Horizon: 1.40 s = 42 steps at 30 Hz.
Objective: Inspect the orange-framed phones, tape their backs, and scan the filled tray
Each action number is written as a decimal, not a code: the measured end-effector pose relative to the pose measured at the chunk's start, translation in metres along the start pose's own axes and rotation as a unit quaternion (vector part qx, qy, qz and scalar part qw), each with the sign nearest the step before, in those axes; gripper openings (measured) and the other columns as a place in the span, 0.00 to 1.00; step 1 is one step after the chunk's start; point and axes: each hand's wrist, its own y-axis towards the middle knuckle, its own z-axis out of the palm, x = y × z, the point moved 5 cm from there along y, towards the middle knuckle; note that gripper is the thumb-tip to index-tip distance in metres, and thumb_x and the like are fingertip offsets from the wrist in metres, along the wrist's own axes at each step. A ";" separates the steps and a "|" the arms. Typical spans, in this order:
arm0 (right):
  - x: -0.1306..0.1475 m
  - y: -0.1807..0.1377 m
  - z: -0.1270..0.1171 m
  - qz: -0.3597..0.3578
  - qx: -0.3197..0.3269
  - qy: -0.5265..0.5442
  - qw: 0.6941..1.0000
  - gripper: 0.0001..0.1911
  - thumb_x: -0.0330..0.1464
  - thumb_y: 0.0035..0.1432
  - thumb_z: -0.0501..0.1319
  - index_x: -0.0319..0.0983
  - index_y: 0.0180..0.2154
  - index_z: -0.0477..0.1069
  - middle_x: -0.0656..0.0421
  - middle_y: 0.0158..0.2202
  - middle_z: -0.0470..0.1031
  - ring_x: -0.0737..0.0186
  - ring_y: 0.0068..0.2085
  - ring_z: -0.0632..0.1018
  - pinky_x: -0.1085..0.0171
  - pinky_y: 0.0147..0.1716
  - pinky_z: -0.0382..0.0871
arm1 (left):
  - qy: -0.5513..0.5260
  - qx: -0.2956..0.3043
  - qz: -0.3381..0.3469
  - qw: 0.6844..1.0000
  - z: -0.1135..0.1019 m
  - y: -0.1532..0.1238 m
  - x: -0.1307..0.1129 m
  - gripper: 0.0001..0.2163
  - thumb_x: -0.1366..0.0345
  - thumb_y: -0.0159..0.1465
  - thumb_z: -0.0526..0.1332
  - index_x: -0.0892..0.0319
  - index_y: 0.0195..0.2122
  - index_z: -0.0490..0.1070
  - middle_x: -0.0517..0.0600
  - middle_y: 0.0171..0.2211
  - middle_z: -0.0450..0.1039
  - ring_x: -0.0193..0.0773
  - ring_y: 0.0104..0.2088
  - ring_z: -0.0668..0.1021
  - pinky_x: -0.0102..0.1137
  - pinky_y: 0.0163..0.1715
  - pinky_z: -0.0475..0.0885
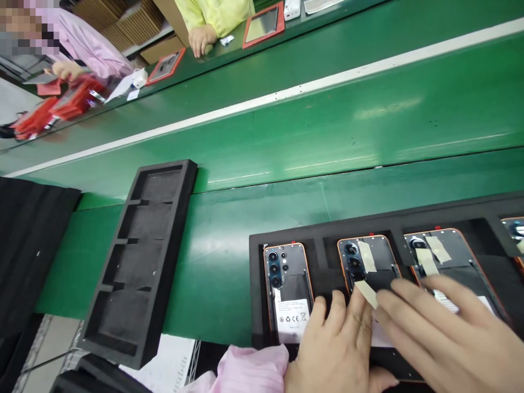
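The orange-rimmed phone [385, 255] lay camera side up in the lower right of the frame, tilted slightly, its dark back showing a column of round lenses [351, 249] at its upper left and part of a white label [379, 334] lower down. One cream tape strip [367, 256] lay flat, nearly upright, just right of the lenses. A second tape piece [366, 293] slanted down rightward near the lowest lens, its lower end partly hidden.

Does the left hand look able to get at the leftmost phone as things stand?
Probably yes: the left hand is right beside the leftmost phone, whose camera end lies uncovered in the tray, and nothing visible stands between them.
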 end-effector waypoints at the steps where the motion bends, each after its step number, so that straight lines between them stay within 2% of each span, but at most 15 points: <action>1: -0.008 0.010 0.002 -0.001 0.000 -0.005 1.000 0.27 0.23 0.65 0.37 0.38 0.30 0.73 0.54 0.33 0.75 0.55 0.40 0.69 0.53 0.42 0.58 | 0.001 0.003 -0.001 1.000 0.000 0.000 0.000 0.30 0.40 0.61 0.49 0.59 0.50 0.71 0.45 0.54 0.72 0.46 0.47 0.68 0.38 0.48 0.57; 4: -0.035 0.040 0.016 -0.004 0.015 -0.017 1.000 0.19 0.23 0.62 0.47 0.39 0.24 0.71 0.54 0.34 0.76 0.55 0.39 0.69 0.56 0.39 0.57 | 0.008 0.021 -0.003 1.000 0.000 0.000 0.000 0.32 0.39 0.60 0.50 0.61 0.53 0.69 0.46 0.56 0.70 0.46 0.47 0.68 0.38 0.48 0.57; 7: -0.054 0.056 0.037 -0.018 0.040 -0.003 0.999 0.10 0.27 0.54 0.61 0.40 0.22 0.68 0.56 0.34 0.75 0.56 0.38 0.69 0.59 0.36 0.56 | 0.010 0.030 -0.002 1.000 -0.001 -0.001 0.000 0.34 0.38 0.59 0.51 0.61 0.54 0.67 0.45 0.57 0.69 0.45 0.47 0.68 0.37 0.48 0.58; 11: -0.072 0.058 0.056 -0.007 0.069 0.020 0.997 0.11 0.35 0.47 0.70 0.39 0.27 0.69 0.56 0.36 0.73 0.56 0.39 0.70 0.61 0.35 0.57 | 0.005 0.030 -0.003 1.000 -0.002 0.000 0.001 0.33 0.39 0.60 0.50 0.61 0.54 0.67 0.45 0.57 0.68 0.44 0.47 0.69 0.37 0.48 0.58; 15: -0.088 0.051 0.057 0.042 0.058 0.016 0.997 0.14 0.41 0.53 0.66 0.37 0.33 0.69 0.53 0.37 0.72 0.55 0.38 0.70 0.62 0.33 0.59 | 0.005 0.024 0.000 1.000 -0.002 0.000 0.002 0.32 0.40 0.61 0.48 0.61 0.54 0.67 0.45 0.57 0.68 0.45 0.47 0.69 0.37 0.48 0.58; 17: -0.089 0.046 0.050 0.051 0.038 0.005 0.998 0.10 0.38 0.58 0.61 0.37 0.35 0.69 0.52 0.38 0.73 0.55 0.37 0.70 0.62 0.33 0.60 | 0.005 0.021 0.001 1.000 -0.003 0.000 0.002 0.32 0.40 0.62 0.48 0.62 0.54 0.67 0.45 0.57 0.68 0.45 0.47 0.68 0.37 0.48 0.58; 20: -0.086 0.035 0.038 0.069 0.037 0.003 0.997 0.09 0.32 0.62 0.55 0.38 0.30 0.70 0.56 0.30 0.72 0.59 0.32 0.71 0.63 0.30 0.61 | 0.001 0.010 0.006 1.000 -0.006 0.000 0.003 0.30 0.42 0.63 0.47 0.62 0.54 0.67 0.46 0.57 0.69 0.44 0.47 0.68 0.37 0.48 0.57; 22: -0.082 0.027 0.035 0.103 0.082 0.021 0.991 0.11 0.30 0.61 0.53 0.39 0.28 0.70 0.59 0.25 0.72 0.62 0.28 0.72 0.65 0.28 0.61 | -0.001 0.002 0.009 1.000 -0.008 0.003 0.003 0.29 0.43 0.64 0.47 0.62 0.53 0.68 0.46 0.56 0.70 0.44 0.47 0.68 0.37 0.48 0.57; 24: -0.078 0.021 0.037 0.156 0.157 0.025 0.975 0.10 0.29 0.60 0.54 0.39 0.29 0.72 0.60 0.27 0.75 0.63 0.26 0.75 0.66 0.24 0.60 | 0.001 -0.001 0.017 1.000 -0.010 0.009 0.002 0.30 0.42 0.64 0.46 0.61 0.52 0.68 0.47 0.56 0.69 0.43 0.47 0.68 0.36 0.47 0.58; 27: -0.075 0.020 0.043 0.234 0.283 -0.014 0.930 0.07 0.31 0.58 0.57 0.40 0.33 0.74 0.59 0.27 0.78 0.58 0.25 0.77 0.65 0.19 0.54 | 0.004 0.011 0.027 1.000 -0.010 0.019 -0.001 0.31 0.40 0.62 0.46 0.61 0.52 0.68 0.50 0.55 0.70 0.43 0.45 0.69 0.36 0.44 0.61; 30: -0.075 0.026 0.045 0.264 0.359 -0.025 0.895 0.08 0.31 0.59 0.57 0.40 0.34 0.74 0.58 0.25 0.78 0.55 0.26 0.79 0.66 0.18 0.51 | 0.008 0.030 0.023 0.999 -0.008 0.024 -0.003 0.33 0.40 0.62 0.45 0.62 0.53 0.67 0.51 0.55 0.70 0.43 0.43 0.69 0.35 0.41 0.62; 34: -0.077 0.035 0.047 0.250 0.398 -0.010 0.882 0.09 0.29 0.61 0.54 0.38 0.33 0.73 0.56 0.24 0.77 0.54 0.27 0.79 0.65 0.19 0.53 | 0.011 0.047 0.023 0.999 -0.006 0.024 -0.006 0.33 0.40 0.62 0.45 0.63 0.55 0.66 0.53 0.56 0.69 0.43 0.43 0.68 0.35 0.40 0.64; 38: -0.075 0.038 0.048 0.249 0.413 -0.005 0.876 0.09 0.29 0.61 0.53 0.37 0.34 0.73 0.55 0.24 0.77 0.54 0.29 0.80 0.65 0.20 0.56 | 0.007 0.066 0.025 0.997 -0.003 0.023 -0.006 0.34 0.40 0.62 0.45 0.63 0.56 0.64 0.54 0.58 0.67 0.43 0.43 0.69 0.35 0.40 0.64; 42: -0.069 0.040 0.046 0.250 0.420 -0.017 0.872 0.09 0.28 0.62 0.54 0.34 0.35 0.73 0.49 0.26 0.78 0.51 0.30 0.80 0.64 0.23 0.61 | 0.002 0.063 0.022 0.998 -0.003 0.024 -0.005 0.35 0.39 0.62 0.45 0.64 0.56 0.65 0.54 0.58 0.67 0.42 0.41 0.69 0.34 0.39 0.65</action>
